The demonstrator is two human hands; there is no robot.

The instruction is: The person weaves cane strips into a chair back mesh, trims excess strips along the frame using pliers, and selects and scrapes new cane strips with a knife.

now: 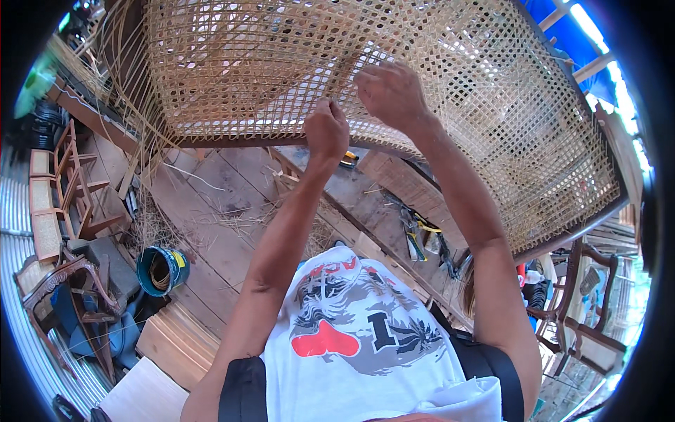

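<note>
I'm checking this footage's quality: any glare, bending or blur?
In the head view, white glare runs along the right rim, corrugated sheets curve at left, a green patch above them is blurred, the woven panel shows clearly.

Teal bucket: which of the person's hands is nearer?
Left. The left hand, by the lower edge of the woven cane panel, is above and right of the teal bucket in the picture; the right hand is higher and farther right.
</note>
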